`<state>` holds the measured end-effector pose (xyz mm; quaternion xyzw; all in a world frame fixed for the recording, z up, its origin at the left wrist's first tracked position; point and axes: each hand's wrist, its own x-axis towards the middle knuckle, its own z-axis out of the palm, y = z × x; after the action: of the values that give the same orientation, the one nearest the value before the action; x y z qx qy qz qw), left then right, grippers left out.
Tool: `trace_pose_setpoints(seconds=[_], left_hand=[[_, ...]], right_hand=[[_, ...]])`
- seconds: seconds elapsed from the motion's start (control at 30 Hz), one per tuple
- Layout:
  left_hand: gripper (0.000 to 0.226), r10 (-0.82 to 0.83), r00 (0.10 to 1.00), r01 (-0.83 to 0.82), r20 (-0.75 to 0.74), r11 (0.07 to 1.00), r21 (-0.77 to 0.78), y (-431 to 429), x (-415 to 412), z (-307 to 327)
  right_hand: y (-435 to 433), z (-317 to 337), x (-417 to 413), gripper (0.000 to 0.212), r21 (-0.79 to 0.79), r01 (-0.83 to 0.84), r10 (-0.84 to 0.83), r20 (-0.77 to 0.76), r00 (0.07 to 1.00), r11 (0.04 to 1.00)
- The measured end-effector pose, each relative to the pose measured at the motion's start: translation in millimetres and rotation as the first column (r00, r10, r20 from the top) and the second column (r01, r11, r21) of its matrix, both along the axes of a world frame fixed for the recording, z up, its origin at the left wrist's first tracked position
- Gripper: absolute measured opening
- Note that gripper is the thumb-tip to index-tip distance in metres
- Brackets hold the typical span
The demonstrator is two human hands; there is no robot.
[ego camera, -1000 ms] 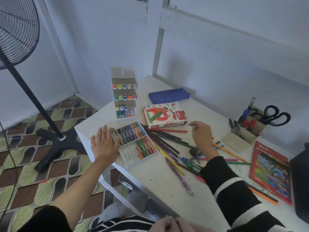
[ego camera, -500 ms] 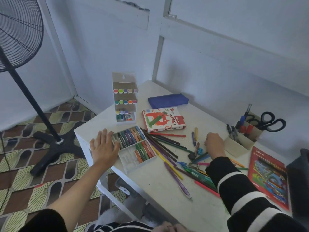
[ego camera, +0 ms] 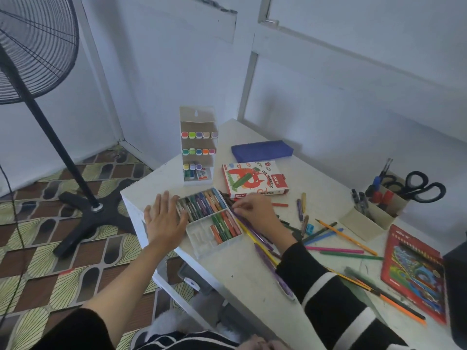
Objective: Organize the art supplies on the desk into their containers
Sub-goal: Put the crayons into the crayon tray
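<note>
- White counter [ego camera: 235,270] in a pale-walled corner; oil-pastel tray [ego camera: 202,242] near its left edge.
- Left hand [ego camera: 164,221] lies flat, fingers spread, touching the tray's left side.
- Right hand [ego camera: 255,213], fingers curled at the tray's right rim, moved there from the loose crayons [ego camera: 300,208]; I cannot tell whether it holds anything.

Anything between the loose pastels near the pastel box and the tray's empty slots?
Yes. The right hand and its sleeve lie across the path, and a row of coloured pencils runs along the right edge of the tray. The loose pastels sit beyond both.
</note>
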<state>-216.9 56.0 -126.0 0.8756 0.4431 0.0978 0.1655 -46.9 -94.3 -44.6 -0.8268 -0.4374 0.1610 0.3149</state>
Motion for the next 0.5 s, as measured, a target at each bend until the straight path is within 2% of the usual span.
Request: trace_pose_setpoints(seconds=[0.17, 0.33, 0.5], left_hand=[[0.047, 0.003, 1.000, -0.003, 0.002, 1.000, -0.002, 1, -1, -2], [0.066, -0.009, 1.000, 0.009, 0.020, 1.000, 0.012, 2, -1, -5], [0.055, -0.013, 1.000, 0.013, 0.014, 1.000, 0.017, 3, -1, -6]], right_hand=[[30, -19, -35, 0.014, 0.038, -0.204, 0.203, 0.038, 0.979, 0.978], [34, -40, -43, 0.017, 0.038, -0.306, 0.292, 0.209, 0.933, 0.951], [29, -47, -45, 0.009, 0.064, -0.398, 0.340, 0.410, 0.846, 0.915]])
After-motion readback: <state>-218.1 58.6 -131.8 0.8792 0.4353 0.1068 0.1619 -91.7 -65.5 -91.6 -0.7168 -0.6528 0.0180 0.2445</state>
